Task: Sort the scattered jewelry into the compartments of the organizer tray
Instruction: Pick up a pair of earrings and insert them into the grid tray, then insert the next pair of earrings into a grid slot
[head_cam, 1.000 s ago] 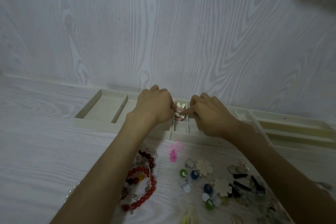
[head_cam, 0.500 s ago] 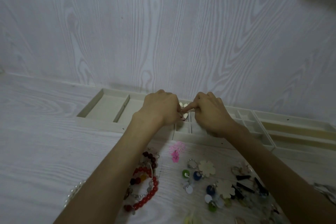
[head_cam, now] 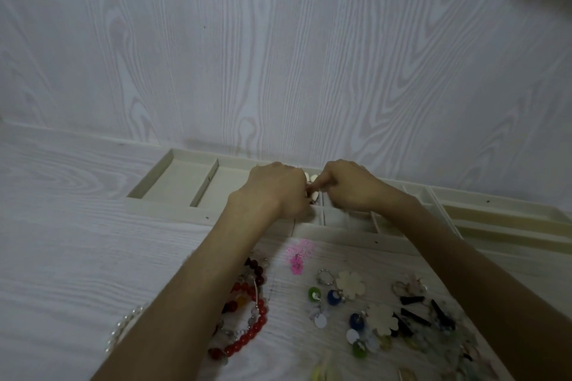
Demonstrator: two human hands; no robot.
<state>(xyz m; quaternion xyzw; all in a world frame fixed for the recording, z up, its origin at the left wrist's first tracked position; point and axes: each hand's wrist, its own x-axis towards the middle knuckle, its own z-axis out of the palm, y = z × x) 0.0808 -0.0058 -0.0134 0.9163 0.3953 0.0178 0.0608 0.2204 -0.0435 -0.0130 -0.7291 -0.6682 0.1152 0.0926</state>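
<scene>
Shell bracelet (head_cam: 312,182) over narrow middle compartment of tray (head_cam: 173,195), pinched between left hand (head_cam: 277,192) and right hand (head_cam: 349,187), fingers curled on it. Loose beads (head_cam: 247,312) just before tray.

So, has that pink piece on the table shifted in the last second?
No. The pink piece lies where it did, just in front of the near rim of the organizer tray, below the two hands.

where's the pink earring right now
In the head view the pink earring lies on the table just in front of the tray, centre frame, between the two forearms, with the red bead bracelet to its lower left.
</scene>
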